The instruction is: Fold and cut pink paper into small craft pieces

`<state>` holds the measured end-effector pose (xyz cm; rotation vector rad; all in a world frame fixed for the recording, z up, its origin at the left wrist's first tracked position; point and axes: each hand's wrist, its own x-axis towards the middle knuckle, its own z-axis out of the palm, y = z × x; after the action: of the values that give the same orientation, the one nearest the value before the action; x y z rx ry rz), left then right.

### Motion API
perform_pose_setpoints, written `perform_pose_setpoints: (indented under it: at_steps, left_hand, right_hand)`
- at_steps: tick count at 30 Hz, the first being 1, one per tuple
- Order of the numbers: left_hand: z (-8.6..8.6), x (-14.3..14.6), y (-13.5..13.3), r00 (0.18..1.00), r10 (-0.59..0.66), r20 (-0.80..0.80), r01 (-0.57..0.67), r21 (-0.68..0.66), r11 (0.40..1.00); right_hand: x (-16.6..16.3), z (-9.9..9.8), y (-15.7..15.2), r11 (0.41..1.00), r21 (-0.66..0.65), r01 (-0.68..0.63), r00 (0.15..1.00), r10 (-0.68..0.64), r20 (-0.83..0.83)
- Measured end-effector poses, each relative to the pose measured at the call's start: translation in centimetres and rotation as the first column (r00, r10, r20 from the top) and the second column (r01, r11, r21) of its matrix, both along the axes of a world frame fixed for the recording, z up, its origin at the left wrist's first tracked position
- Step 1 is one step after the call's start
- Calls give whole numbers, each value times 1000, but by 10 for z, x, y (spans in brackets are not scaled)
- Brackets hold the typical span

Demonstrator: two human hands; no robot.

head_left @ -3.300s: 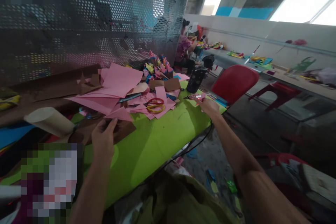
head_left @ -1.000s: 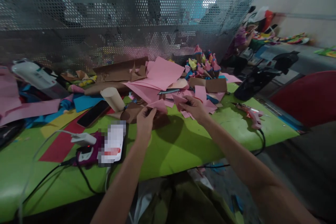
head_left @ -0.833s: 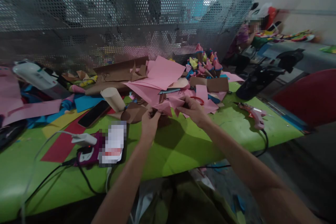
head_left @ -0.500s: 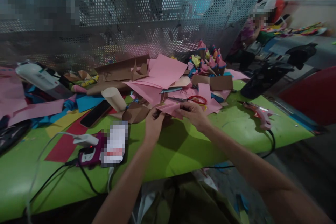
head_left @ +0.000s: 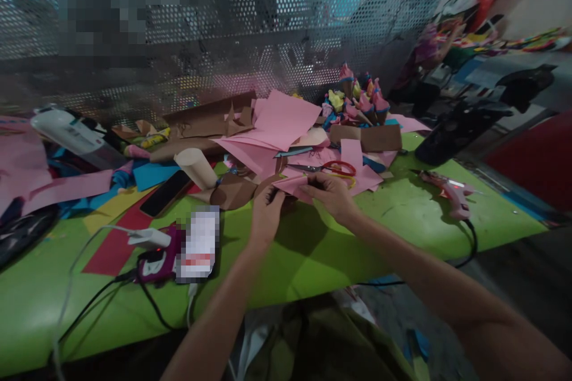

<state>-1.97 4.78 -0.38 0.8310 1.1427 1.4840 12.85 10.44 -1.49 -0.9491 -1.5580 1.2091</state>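
A small piece of pink paper (head_left: 292, 185) is stretched between my two hands, just above the green table (head_left: 295, 274). My left hand (head_left: 268, 205) is closed on its left end, fingers curled. At the right end, my right hand (head_left: 330, 190) pinches the paper between thumb and fingers. Red-handled scissors (head_left: 338, 168) lie right behind my right hand, blades pointing left. Behind my hands, pink sheets (head_left: 286, 120) are heaped over brown paper (head_left: 210, 119). A brown paper piece (head_left: 232, 191) rests left of my left hand.
A pink glue gun (head_left: 453, 193) lies at the right with its cord over the edge. On the left are a power strip (head_left: 156, 262), a phone (head_left: 201, 244), a dark phone (head_left: 165, 193) and a cream roll (head_left: 195, 168). Paper cones (head_left: 357, 98) stand before a perforated metal panel (head_left: 223, 12).
The view has shifted slightly, so the table's things sit a little further right. Both hands keep hold of the pink paper, with hardly any movement.
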Motion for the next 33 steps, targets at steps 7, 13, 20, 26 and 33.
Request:
perform_pose_setpoints:
  at_steps: [7,13,20,26,33]
  left_hand:
    - [0,0,0,1000,-11,-7,11,-15,1000]
    - [-3,-1,1,999,-28,-26,28,-10,1000]
    - [-5,-2,0,999,-37,-33,36,-13,999]
    - [-5,-2,0,999,-37,-24,37,-16,999]
    - [-4,-2,0,999,-21,-39,20,-15,1000]
  right_hand:
    - [-2,6,-2,1000,-3,30,999,-29,19]
    - [-1,9,-2,998,22,52,996,-54,70]
    - [-1,12,-3,998,-2,60,996,-60,67]
    - [-2,14,-4,998,18,64,997,-65,51]
    - [-1,12,-3,998,26,55,996,-57,68]
